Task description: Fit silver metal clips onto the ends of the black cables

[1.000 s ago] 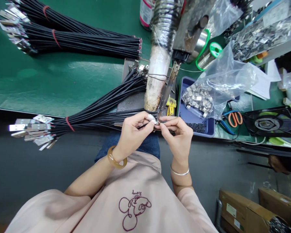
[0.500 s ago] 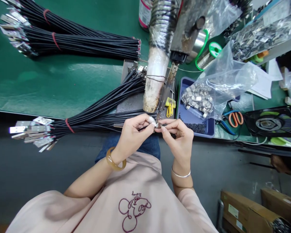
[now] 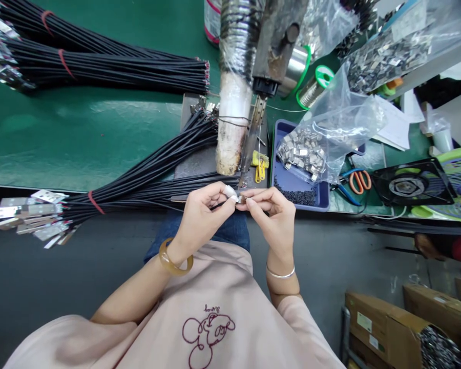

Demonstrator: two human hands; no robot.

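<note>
My left hand [image 3: 205, 210] is closed, its thumb and wrapped index fingertip pinching the end of a thin black cable [image 3: 217, 206]. Against those fingertips my right hand [image 3: 274, 212] pinches a small metal connector shell [image 3: 242, 199], partly covered by the fingers. Both hands meet just below the metal tip of a clamped soldering iron [image 3: 252, 136]. Left of them, a bundle of black cables [image 3: 138, 177] runs along the bench edge, metal plugs at its far left end. A blue tray [image 3: 322, 202] stands right of my hands, holding a bag of metal shells [image 3: 303, 154] and small black pieces.
A foil-and-white-wrapped hose [image 3: 230, 118] hangs beside the iron. Two tied cable bundles [image 3: 111, 66] lie at the back left. Solder spools [image 3: 311, 87], orange-handled pliers [image 3: 359, 182] and a black fan [image 3: 411, 187] are to the right. Cardboard boxes [image 3: 384, 323] stand on the floor.
The whole view has shifted, so the bench things appear farther left. My hands stay together at the iron's tip, and the small metal shell between them shows a little more clearly.
</note>
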